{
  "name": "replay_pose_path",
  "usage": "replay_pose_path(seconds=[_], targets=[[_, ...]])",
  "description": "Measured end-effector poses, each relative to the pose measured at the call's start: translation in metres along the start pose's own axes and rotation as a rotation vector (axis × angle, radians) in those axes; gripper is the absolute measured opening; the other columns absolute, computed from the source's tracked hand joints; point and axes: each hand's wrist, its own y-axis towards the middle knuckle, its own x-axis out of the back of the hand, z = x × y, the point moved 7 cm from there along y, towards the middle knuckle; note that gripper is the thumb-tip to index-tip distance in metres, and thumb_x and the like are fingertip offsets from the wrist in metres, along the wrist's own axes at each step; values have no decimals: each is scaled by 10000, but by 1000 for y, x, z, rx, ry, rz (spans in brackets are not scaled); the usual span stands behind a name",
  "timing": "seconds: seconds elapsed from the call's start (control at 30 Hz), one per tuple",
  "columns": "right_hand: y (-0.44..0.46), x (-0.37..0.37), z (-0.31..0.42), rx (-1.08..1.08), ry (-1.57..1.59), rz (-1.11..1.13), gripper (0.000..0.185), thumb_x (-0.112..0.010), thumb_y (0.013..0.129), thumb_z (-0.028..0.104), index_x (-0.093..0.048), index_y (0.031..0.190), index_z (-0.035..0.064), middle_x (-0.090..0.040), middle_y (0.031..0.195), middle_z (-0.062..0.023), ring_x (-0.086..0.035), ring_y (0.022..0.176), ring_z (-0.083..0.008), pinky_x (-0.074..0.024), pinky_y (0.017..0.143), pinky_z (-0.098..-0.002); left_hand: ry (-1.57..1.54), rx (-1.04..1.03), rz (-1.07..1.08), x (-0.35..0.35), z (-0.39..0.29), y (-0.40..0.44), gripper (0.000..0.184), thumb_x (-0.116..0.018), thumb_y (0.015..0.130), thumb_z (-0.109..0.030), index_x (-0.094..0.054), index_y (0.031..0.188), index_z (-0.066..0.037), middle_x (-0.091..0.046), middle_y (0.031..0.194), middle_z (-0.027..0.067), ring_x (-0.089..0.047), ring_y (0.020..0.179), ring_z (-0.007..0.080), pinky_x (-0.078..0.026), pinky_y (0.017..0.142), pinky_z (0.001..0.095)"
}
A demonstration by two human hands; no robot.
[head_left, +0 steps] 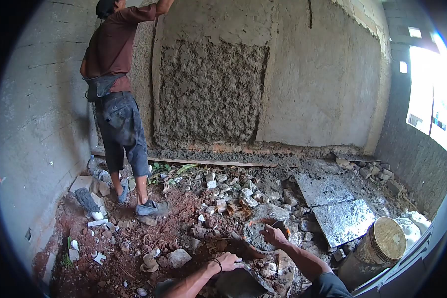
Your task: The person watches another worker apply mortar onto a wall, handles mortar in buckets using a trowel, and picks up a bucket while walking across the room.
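Observation:
My left hand (228, 261) is closed on the edge of a dark flat board (239, 284) at the bottom centre. To its right, my right hand (274, 235) is closed at a round bucket of grey mortar (256, 229). A thin rod-like piece shows beside its fingers, but what the hand holds I cannot make out. The bucket stands among rubble, just beyond the board. Rough wet mortar (208, 92) covers a section of the wall ahead, beside a smoother plastered section (323, 79).
At the left a co-worker (115, 54) stands facing the wall, one arm raised. Broken stones (179, 258) litter the red soil. Two mortar-smeared panels (343, 221) lie at the right, near a tall dirty bucket (377, 248). A long plank (218, 162) runs along the wall's foot.

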Motion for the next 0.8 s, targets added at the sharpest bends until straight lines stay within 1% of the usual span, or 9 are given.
replay_pose_path(seconds=[0.07, 0.13, 0.17, 0.23, 0.33, 0.37, 0.43, 0.53, 0.8], targets=[[-3, 4, 5, -9, 8, -2, 204, -609, 814, 281, -540, 830, 90, -577, 651, -168, -587, 640, -389, -446, 539, -454, -11, -12, -9, 3, -4, -2, 512, -529, 842, -501, -595, 1159, -103, -617, 1058, 184, -570, 998, 387, -450, 887, 432], [-7, 9, 23, 144, -32, 0, 199, -596, 827, 288, -550, 834, 94, -589, 657, -154, -602, 633, -360, -459, 544, -442, 8, 4, 15, 7, -8, -5, 513, -529, 843, -498, -593, 1160, -98, -616, 1059, 187, -571, 998, 386, -451, 888, 432], [-7, 8, 22, 144, -32, 0, 199, -596, 827, 288, -550, 834, 94, -589, 657, -154, -602, 633, -360, -459, 544, -442, 7, 4, 16, 7, -8, -5, 513, -529, 843, -498, -593, 1160, -98, -616, 1059, 187, -571, 998, 386, -451, 888, 432], [-5, 6, 15, 49, -47, 21, 192, -581, 840, 285, -558, 846, 95, -606, 666, -128, -622, 628, -313, -474, 552, -423, 4, -20, 11, 7, -9, -4, 513, -531, 843, -497, -594, 1158, -97, -616, 1056, 190, -573, 992, 388, -452, 885, 432], [-1, 2, 3, 4, -63, 14, 221, -567, 857, 309, -555, 846, 89, -614, 649, -112, -635, 619, -279, -482, 556, -404, -11, -63, -10, -4, 2, 4, 514, -524, 845, -501, -594, 1158, -99, -616, 1052, 192, -575, 983, 392, -454, 881, 435], [-2, 3, 6, 4, -63, 14, 221, -567, 857, 309, -555, 846, 89, -614, 649, -112, -635, 619, -279, -482, 556, -404, -11, -63, -10, -3, 0, 3, 514, -524, 845, -501, -594, 1158, -99, -616, 1052, 192, -575, 983, 392, -454, 881, 435], [-3, 2, 5, -88, 60, 64, 273, -568, 859, 350, -544, 842, 78, -612, 626, -114, -638, 614, -284, -482, 556, -398, 12, -37, 2, -1, -1, 1, 516, -512, 849, -506, -595, 1155, -99, -616, 1049, 193, -574, 977, 396, -455, 876, 439], [-4, 4, 9, -89, 58, 66, 312, -565, 861, 382, -534, 837, 72, -609, 610, -118, -639, 608, -289, -483, 560, -394, 17, -40, 4, 1, -3, 0, 515, -504, 851, -509, -597, 1153, -101, -619, 1039, 194, -575, 972, 399, -457, 870, 444], [-3, 4, 6, -103, 85, 74, 321, -576, 853, 383, -526, 838, 66, -604, 609, -121, -638, 615, -285, -475, 560, -394, 19, -31, -9, 0, 0, 2, 509, -510, 848, -507, -601, 1149, -108, -623, 1023, 198, -579, 960, 399, -460, 860, 449]])
